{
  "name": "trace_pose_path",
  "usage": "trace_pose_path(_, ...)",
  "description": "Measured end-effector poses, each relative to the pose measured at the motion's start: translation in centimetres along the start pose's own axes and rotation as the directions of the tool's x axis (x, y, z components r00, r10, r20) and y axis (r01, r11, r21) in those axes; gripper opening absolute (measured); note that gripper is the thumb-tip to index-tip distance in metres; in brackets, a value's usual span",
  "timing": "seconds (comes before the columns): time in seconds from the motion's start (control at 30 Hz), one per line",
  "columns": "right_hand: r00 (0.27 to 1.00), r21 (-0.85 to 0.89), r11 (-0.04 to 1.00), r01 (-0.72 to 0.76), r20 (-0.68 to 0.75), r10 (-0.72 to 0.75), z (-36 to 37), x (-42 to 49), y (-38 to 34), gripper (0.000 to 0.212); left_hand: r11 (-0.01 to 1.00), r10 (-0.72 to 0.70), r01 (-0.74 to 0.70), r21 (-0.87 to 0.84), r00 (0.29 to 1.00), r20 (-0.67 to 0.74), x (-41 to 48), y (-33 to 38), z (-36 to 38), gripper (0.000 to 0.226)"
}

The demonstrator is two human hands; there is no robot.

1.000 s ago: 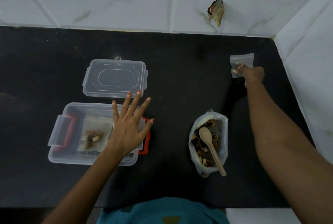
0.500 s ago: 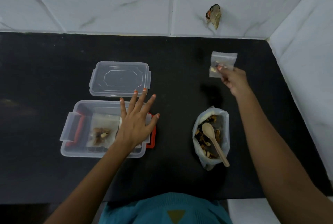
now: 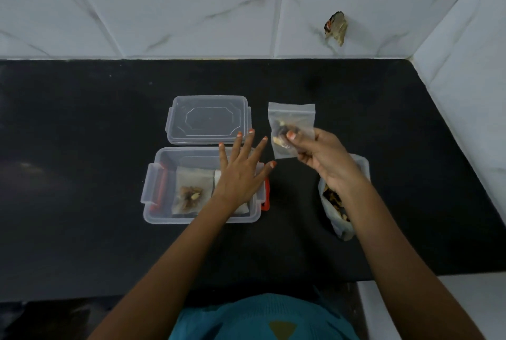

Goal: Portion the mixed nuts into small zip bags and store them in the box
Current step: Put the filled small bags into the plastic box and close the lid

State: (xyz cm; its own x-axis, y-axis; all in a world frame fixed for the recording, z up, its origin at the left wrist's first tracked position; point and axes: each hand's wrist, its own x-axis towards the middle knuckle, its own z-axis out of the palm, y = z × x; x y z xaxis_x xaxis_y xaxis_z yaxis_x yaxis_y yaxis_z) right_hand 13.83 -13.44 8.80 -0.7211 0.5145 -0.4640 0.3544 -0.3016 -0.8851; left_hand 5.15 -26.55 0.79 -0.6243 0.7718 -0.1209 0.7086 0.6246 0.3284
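Over black counter [image 3: 82,120], pinching light, floppy zip bag [image 3: 293,118] mid-body with right hand [image 3: 323,159], likely steadier by seal; splaying left hand [image 3: 241,175] over box [image 3: 164,218]

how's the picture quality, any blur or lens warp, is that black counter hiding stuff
Head view: dim light, bluish cast on the wall tiles; grout lines splay outward, wide-angle warp; the black counter shows a faint sheen at left but swallows shadows; the zip bag in the right hand is slightly soft; the clear lid reads low-contrast.
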Motion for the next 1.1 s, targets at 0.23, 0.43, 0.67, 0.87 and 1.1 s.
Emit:
trace_pose_path(0.23,1.0,-0.04,0.999,-0.01,0.005,0.01,4.3,-2.7,2.7,0.021,0.877,0.003,-0.109,-0.468,0.975,-0.222,-3.2,-3.4,-2.9,0.035)
trace_pose_path(0.43,0.999,-0.07,0.997,0.029,-0.012,-0.03,8.6,-3.4,5.0,0.028,0.331,-0.234,0.207,-0.921,0.963,0.132,-6.5,-5.9,-5.9,0.017)
trace_pose_path(0.67,0.997,-0.394,0.919,-0.02,-0.08,-0.012,12.0,-2.4,7.1,0.015,0.486,-0.317,0.412,-0.771,0.905,0.284,-6.2,-8.9,-5.1,0.03)
trace_pose_path(0.87,0.99,-0.825,0.562,-0.052,-0.115,-0.077,13.4,-0.9,8.3,0.019,0.714,-0.322,0.354,-0.604,0.932,0.166,-5.7,-9.6,-3.4,0.028)
trace_pose_path(1.1,0.983,-0.94,0.335,-0.06,-0.113,-0.143,13.9,-0.2,8.5,0.021,0.934,-0.217,0.231,-0.273,0.973,0.08,-5.1,-9.2,-2.5,0.014)
